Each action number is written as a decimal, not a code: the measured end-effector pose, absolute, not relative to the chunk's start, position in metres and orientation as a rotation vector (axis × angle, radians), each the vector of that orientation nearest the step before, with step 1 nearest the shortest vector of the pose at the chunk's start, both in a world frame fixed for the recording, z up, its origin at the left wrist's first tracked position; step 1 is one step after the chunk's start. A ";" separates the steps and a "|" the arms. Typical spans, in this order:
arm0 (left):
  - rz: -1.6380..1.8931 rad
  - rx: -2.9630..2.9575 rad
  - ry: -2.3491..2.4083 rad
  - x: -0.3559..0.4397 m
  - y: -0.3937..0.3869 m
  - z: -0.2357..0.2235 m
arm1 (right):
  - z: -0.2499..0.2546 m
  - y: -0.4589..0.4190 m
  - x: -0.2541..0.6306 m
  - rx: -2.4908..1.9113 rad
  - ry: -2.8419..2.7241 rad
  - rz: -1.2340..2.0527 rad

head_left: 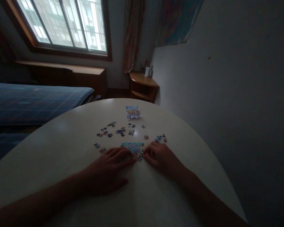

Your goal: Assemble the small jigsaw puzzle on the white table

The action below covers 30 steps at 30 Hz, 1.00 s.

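Observation:
A partly joined jigsaw puzzle (pixel 133 146) with a light-blue top edge lies flat on the white table. My left hand (pixel 111 168) rests across its lower left side, fingers stretched out and thumb apart, hiding part of the picture. At the puzzle's right edge, my right hand (pixel 159 156) has thumb and forefinger pinched close together. Whatever may be between those fingertips is too small to make out. Loose puzzle pieces (pixel 160 137) lie just beyond the right hand, and a couple of pieces (pixel 103 150) sit beside the left fingers.
Several more loose pieces (pixel 120 131) are scattered beyond the puzzle. A printed picture packet (pixel 133 112) lies farther back on the round white table (pixel 85 123). Past its edge stand a mattress (pixel 38 102) at left and a corner shelf (pixel 144 79); a wall (pixel 227 94) runs along the right.

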State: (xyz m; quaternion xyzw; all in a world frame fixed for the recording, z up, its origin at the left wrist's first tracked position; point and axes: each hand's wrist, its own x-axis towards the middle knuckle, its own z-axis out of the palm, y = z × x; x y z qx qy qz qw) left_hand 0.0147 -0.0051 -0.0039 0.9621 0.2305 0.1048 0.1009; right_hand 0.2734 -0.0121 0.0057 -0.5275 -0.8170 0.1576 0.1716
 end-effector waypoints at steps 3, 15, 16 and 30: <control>0.332 2.837 0.673 0.014 -0.005 -0.004 | 0.005 -0.013 0.273 -1.480 -2.326 0.441; 0.293 2.850 0.681 0.014 -0.006 -0.004 | 0.007 -0.013 0.278 -1.460 -2.381 0.380; 0.294 2.848 0.678 0.014 -0.006 -0.003 | 0.008 -0.013 0.278 -1.464 -2.388 0.385; 0.325 2.840 0.683 0.014 -0.005 -0.005 | 0.016 -0.015 0.281 -1.513 -2.411 0.448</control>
